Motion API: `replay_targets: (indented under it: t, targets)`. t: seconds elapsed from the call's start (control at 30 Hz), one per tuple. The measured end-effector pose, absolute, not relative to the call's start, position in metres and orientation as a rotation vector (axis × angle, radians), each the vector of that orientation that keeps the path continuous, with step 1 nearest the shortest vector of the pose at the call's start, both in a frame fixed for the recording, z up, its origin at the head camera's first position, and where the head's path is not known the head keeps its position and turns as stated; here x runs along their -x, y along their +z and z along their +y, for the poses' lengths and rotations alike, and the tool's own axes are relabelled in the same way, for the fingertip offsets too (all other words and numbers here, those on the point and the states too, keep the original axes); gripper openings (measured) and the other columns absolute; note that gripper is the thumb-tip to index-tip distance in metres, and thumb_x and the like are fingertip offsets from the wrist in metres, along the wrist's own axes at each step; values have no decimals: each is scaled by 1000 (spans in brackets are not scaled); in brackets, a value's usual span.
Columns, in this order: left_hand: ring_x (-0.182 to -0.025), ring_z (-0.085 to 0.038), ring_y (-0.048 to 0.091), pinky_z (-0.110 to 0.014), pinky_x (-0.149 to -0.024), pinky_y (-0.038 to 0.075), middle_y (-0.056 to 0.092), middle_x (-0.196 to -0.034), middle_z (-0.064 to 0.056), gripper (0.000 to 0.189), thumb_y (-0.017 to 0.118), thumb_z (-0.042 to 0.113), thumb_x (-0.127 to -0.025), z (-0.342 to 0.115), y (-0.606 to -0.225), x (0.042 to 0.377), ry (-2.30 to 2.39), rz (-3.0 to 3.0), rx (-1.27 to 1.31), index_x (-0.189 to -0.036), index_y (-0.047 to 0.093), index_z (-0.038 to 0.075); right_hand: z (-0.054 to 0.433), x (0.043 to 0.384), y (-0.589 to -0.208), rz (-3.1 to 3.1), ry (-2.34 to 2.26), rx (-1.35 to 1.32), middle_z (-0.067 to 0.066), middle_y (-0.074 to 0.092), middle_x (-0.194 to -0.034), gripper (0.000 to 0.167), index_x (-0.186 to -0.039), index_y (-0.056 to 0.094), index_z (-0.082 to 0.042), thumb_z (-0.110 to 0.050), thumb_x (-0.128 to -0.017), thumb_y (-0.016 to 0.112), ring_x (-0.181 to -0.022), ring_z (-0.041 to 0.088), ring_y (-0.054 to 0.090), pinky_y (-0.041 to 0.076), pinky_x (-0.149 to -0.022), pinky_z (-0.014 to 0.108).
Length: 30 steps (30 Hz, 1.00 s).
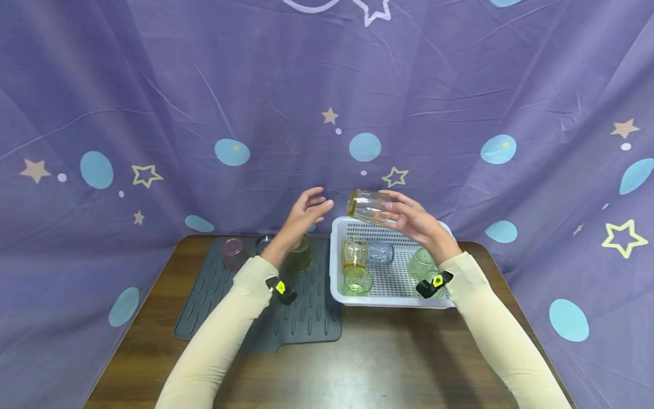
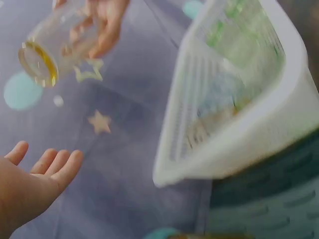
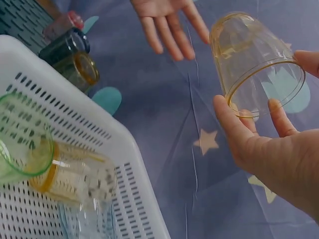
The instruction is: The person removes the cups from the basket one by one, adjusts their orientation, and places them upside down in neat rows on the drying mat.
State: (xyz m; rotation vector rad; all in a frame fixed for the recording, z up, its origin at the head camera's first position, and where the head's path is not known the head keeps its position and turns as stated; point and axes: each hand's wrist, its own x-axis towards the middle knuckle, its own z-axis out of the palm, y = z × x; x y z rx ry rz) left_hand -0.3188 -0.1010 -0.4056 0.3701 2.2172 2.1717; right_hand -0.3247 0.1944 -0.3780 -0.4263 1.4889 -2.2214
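My right hand [image 1: 411,217] grips a clear yellow-tinted drinking glass [image 1: 368,205] by its rim end, above the back of the white basket [image 1: 335,272]. The glass lies tilted on its side, its thick amber base toward the left; in the right wrist view the open mouth of the glass [image 3: 259,64] faces the right palm. My left hand [image 1: 305,216] is raised just left of the glass, apart from it, fingers spread and holding nothing. In the left wrist view the left palm [image 2: 30,191] is turned up.
Inside the basket are a yellow glass [image 1: 355,253], a blue glass [image 1: 381,253] and several green glasses [image 1: 357,281]. A grey drying mat [image 1: 311,318] to the left bears a pink glass [image 1: 234,254], a dark blue glass [image 1: 263,243] and an amber glass [image 1: 301,257]. A purple curtain [image 1: 286,102] hangs behind.
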Motion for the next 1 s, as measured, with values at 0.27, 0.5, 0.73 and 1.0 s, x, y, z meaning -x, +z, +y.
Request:
replay_targets:
  t: [0.27,0.5,0.73,1.0]
  targets:
    - [-132,-32,55,-53,-110,48,47,-148,-19,66,68,17,-93,-78,-381,303,2253,1989,-504,-153,40,16,178,322,-372,1453,-2239,426,2,68,-121,38,-135,47,-14,-4,-99,45,-105,22,69,57,-91,35]
    - [-120,-23,61,-35,-97,58,51,-143,-20,63,69,12,-93,-70,-372,296,2263,1978,-535,-150,43,18,168,319,-368,1436,-2235,429,2,67,-123,40,-138,46,-15,-8,-99,52,-110,23,67,56,-92,36]
    - [-106,-16,65,-40,-93,59,55,-137,-20,57,72,8,-92,-69,-371,296,2298,2032,-491,-145,49,7,163,318,-366,1434,-2220,445,3,64,-126,42,-140,45,-14,-7,-99,51,-114,26,65,56,-94,36]
    - [-99,-15,65,-30,-82,59,59,-129,-14,49,74,6,-90,-75,-371,296,2281,2074,-498,-135,57,10,166,319,-368,1457,-2163,507,6,63,-130,50,-146,42,-13,-9,-99,58,-114,21,66,56,-95,35]
